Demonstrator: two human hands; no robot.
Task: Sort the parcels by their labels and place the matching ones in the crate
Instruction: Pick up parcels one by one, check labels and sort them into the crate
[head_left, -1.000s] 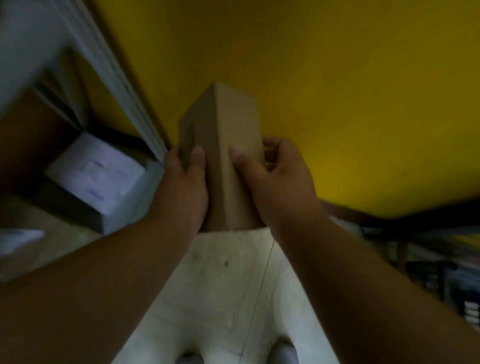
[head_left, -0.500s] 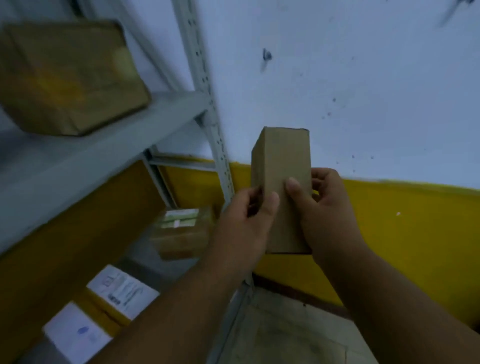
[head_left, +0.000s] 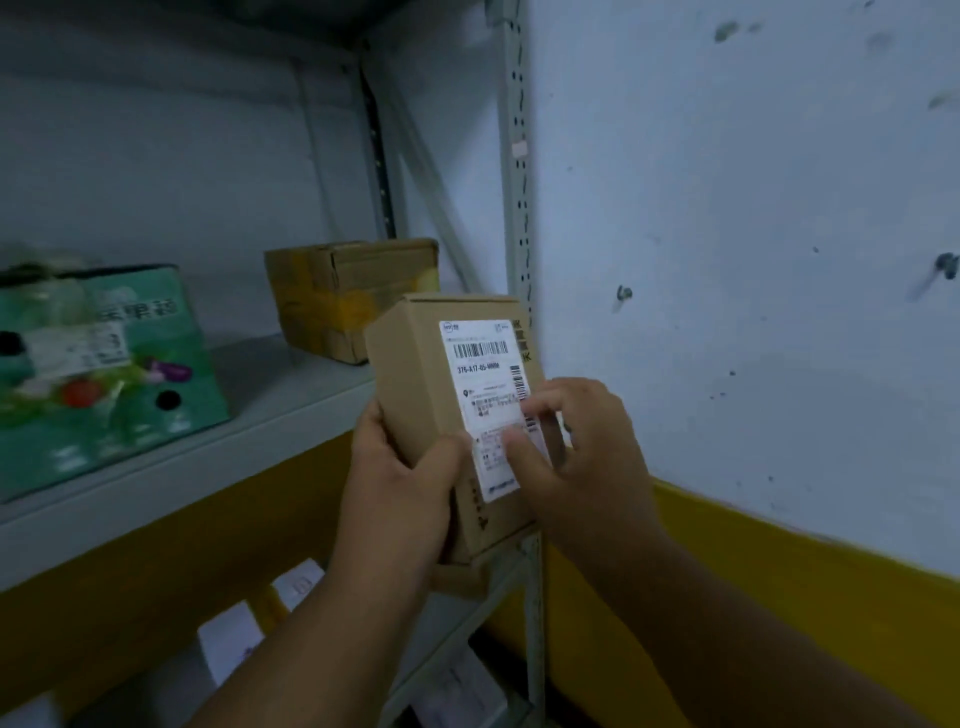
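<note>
Turned since half a second ago: box (head_left: 415, 395) now label (head_left: 488, 400) forward, upright beside shelf (head_left: 291, 400); gripped by left hand (head_left: 400, 499), right hand (head_left: 576, 447) pinching it over label; ready for reading, crate unseen

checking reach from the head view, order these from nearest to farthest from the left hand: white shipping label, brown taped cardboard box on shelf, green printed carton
1. White shipping label: on the held parcel, just right of the left hand.
2. Brown taped cardboard box: on the shelf, above and behind.
3. Green printed carton: far left on the shelf.
</note>
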